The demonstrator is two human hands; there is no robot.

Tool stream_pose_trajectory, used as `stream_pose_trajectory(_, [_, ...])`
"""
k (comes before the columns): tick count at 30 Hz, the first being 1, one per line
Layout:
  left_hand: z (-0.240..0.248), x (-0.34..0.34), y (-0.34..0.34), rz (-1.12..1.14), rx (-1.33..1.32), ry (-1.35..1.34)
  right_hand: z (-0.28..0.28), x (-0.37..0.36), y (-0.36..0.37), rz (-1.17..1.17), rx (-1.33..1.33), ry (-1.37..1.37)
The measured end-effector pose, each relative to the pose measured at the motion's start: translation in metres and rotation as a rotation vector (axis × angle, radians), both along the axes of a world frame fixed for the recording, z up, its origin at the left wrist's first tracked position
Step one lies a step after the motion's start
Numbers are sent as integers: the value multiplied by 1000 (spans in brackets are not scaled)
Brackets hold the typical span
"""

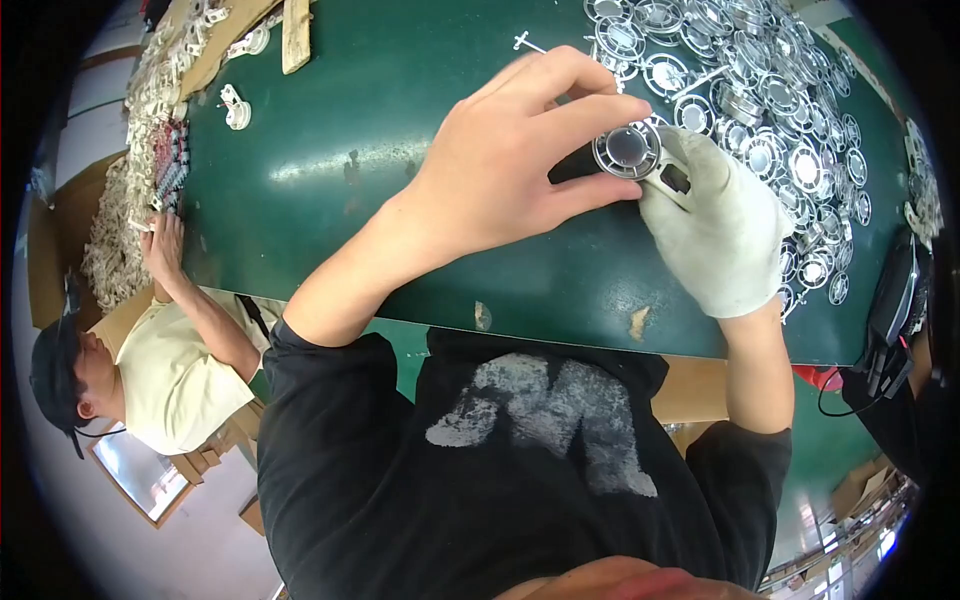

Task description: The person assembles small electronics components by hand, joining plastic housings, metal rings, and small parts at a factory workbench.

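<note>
My bare left hand [490,165] reaches over the green table with thumb and index finger gripping the rim of a round metal ring piece [628,148], which has a grey disc at its centre. In a white glove, my right hand [712,225] holds a white part [668,184] with a dark opening, right against that ring piece. How the two parts join is hidden by the fingers. Close beyond the glove lies a heap of shiny round metal pieces [760,155]. A small cross-shaped metal piece [527,42] rests beyond my left hand.
A white part [236,108] lies alone at the far left, near a wooden strip [296,36]. White parts pile along the left edge, where a co-worker's hand [163,248] rests. A black bag-like item [890,305] is at the right edge.
</note>
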State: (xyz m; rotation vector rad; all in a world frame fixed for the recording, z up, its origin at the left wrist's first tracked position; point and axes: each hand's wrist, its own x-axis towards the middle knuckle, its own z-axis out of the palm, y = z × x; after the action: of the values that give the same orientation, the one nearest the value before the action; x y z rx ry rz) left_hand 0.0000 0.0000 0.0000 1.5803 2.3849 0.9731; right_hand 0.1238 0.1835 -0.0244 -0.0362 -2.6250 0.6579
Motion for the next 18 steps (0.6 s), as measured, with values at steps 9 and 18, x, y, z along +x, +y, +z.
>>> stream_pose_trajectory(9, [-13,-8,-2,-161,253,-121,3,3,-2,39,-30,29])
stream_pose_trajectory(18, [-5,-3,-7,-196,188,-38,28,-1,-6,69,-536,-402])
